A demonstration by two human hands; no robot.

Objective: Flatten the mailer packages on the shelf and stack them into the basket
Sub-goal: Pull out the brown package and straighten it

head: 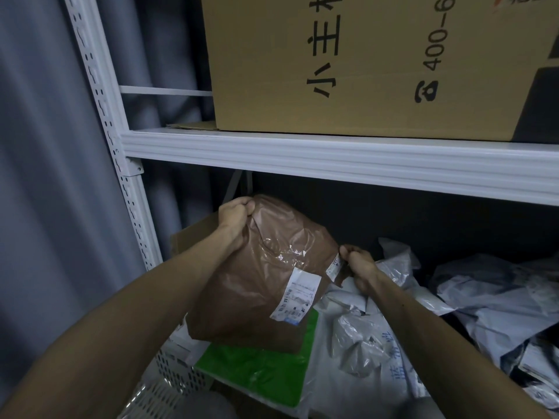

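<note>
A brown plastic mailer [257, 285] with a white shipping label is held up in front of the lower shelf. My left hand [234, 220] grips its top left corner. My right hand [358, 267] pinches its right corner beside a small label. Below it lies a green and white mailer [257, 370]. A white perforated basket [172, 376] shows at the bottom left, partly hidden by my left arm. Several crumpled white and grey mailers [484, 300] are piled on the lower shelf to the right.
A white metal shelf beam [332, 158] runs across above my hands, carrying a large cardboard box [348, 65]. A white slotted upright [115, 146] stands at the left, with grey curtain behind it. A cardboard flap [190, 234] sits behind my left forearm.
</note>
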